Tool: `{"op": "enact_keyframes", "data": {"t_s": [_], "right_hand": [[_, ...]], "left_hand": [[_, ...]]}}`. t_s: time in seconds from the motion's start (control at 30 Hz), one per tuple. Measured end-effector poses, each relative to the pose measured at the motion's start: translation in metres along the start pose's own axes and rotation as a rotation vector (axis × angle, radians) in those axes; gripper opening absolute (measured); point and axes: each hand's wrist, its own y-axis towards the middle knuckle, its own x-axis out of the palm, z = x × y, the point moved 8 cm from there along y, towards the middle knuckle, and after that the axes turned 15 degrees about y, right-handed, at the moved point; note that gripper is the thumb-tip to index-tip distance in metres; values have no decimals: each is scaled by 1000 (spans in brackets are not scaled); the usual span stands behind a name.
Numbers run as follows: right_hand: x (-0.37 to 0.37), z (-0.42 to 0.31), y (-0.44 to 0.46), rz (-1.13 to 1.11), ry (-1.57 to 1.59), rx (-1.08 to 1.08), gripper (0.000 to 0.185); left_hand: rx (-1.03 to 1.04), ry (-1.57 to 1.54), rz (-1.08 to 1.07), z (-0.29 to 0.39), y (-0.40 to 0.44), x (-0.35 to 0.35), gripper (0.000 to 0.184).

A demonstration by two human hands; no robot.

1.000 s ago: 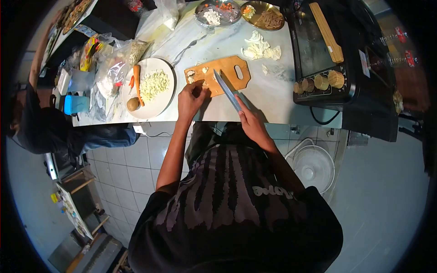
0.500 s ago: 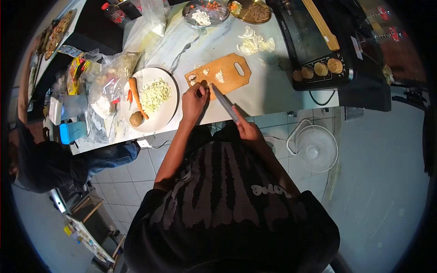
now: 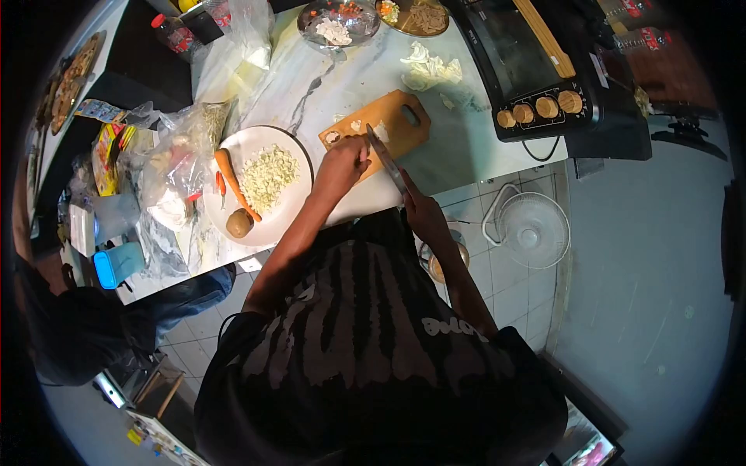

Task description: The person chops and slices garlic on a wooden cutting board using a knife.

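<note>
My right hand point(image 3: 420, 210) is wrapped round the handle of a knife point(image 3: 386, 159), its blade pointing away from me over the wooden cutting board point(image 3: 406, 133). My left hand point(image 3: 346, 161) is over the near left part of the board, fingers curled, just left of the blade. Whatever its fingers hold is hidden. Small pale pieces point(image 3: 356, 125) lie on the board beyond the left hand. Left of that hand, a large white plate point(image 3: 281, 220) bears finely chopped pale-green bits point(image 3: 268, 178), a carrot point(image 3: 226, 165), red chillies point(image 3: 221, 185) and a round brown potato-like item point(image 3: 239, 224).
A toaster oven point(image 3: 536, 85) stands at the right. Peelings point(image 3: 429, 70) lie beyond the board, with a glass plate point(image 3: 340, 12) and a brown dish point(image 3: 426, 19) farther back. Plastic bags point(image 3: 175, 159) and a blue container point(image 3: 118, 264) occupy the left. Another person point(image 3: 89, 330) is at the left.
The head view has shifted slightly. My left hand has come farther over the board, now covering more of its near left part. The knife stays in my right hand, its tip nearer the pale pieces.
</note>
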Motion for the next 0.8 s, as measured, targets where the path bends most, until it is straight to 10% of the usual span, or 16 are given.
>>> {"op": "enact_keyframes", "data": {"t_s": [0.33,0.53,0.8], "right_hand": [[33,-6,-15,-49,197,205,58],[34,-43,-3,26,247,-120,58],[74,-118,23,-521,308,-15,60]], "left_hand": [[52,-10,64,-13,-2,5,17],[80,156,8,-23,-1,-10,19],[-237,138,69,-76,-55,-108,16]]}}
